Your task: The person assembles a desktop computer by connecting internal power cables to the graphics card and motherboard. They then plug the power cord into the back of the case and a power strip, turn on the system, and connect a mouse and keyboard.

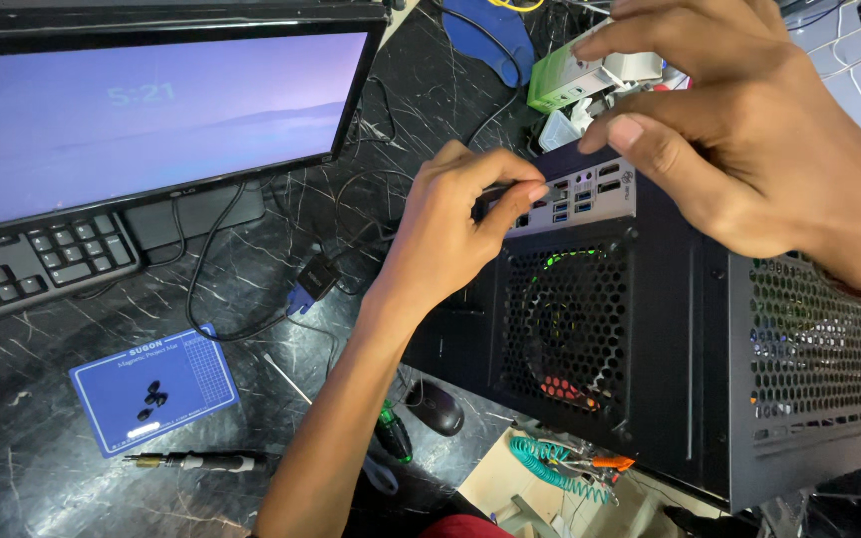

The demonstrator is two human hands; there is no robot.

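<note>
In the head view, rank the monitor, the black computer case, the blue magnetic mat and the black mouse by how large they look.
1. Monitor and computer case: similar apparent size, both cut off by the frame, and the case is nearer the camera, so unranked.
2. Blue magnetic mat.
3. Black mouse, smallest.

2 hands, 1 PC case, 1 monitor, 1 keyboard, 1 mat, 4 screws, 1 mouse.
</note>
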